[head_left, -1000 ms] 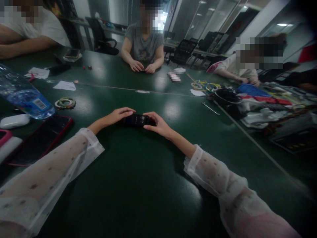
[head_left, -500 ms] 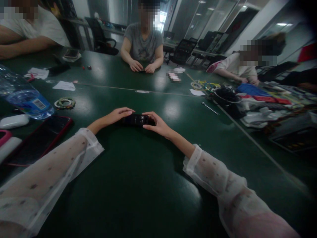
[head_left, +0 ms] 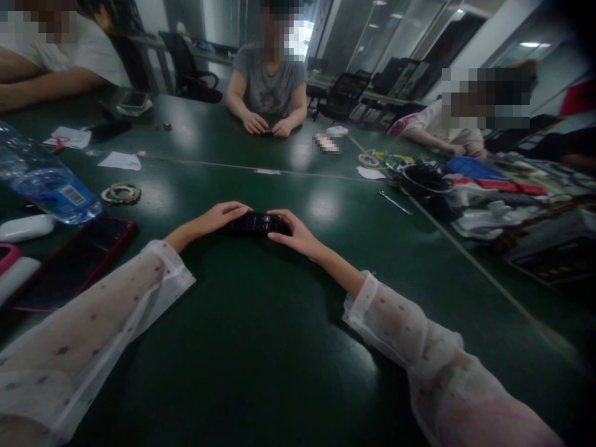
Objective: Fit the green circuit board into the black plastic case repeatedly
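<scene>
A small black device (head_left: 254,223) with a lit screen lies between my two hands on the dark green table (head_left: 261,335). My left hand (head_left: 223,216) is closed on the device's left end, its thumb and fingers at the upper edge. At the other end, my right hand (head_left: 295,233) grips the device between the thumb below and the fingers above. Part of the device's right end is hidden by those fingers.
On the left are a water bottle (head_left: 56,180), a red-edged phone (head_left: 79,264), a white case (head_left: 27,228) and a coiled ring (head_left: 121,194). A wrench (head_left: 395,203) and piled cables (head_left: 423,180) lie right. Three people sit across the table.
</scene>
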Demonstrator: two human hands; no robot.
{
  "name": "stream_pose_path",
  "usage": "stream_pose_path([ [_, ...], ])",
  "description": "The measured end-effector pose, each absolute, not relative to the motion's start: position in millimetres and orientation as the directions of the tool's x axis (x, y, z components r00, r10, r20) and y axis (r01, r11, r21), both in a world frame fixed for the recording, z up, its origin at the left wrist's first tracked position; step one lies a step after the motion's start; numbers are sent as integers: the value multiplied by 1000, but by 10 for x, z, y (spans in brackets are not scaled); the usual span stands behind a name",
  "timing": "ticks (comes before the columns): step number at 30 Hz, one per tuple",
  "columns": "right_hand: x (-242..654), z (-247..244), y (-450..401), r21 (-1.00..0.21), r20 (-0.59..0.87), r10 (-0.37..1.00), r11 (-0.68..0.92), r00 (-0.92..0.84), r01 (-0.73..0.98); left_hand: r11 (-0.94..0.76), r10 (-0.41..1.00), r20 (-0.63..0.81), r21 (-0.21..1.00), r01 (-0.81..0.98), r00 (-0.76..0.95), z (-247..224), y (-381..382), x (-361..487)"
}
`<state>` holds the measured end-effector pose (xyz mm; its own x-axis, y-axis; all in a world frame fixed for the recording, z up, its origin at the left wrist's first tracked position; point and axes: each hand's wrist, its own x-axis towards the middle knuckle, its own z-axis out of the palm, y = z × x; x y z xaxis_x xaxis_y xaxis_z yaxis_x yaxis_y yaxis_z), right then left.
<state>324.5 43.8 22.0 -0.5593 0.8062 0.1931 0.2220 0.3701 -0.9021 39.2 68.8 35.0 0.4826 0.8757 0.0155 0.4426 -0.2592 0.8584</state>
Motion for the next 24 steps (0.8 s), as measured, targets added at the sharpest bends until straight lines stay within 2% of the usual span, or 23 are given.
stream_pose_path([
  [17, 3243, 229, 432, -886, 216, 802, 400, -556, 232, -270, 873, 28, 859, 435, 487, 295, 723, 368],
  [24, 3239, 235, 389, -781, 279, 814, 501, -509, 372, -272, 883, 38, 854, 444, 468, 294, 723, 375],
])
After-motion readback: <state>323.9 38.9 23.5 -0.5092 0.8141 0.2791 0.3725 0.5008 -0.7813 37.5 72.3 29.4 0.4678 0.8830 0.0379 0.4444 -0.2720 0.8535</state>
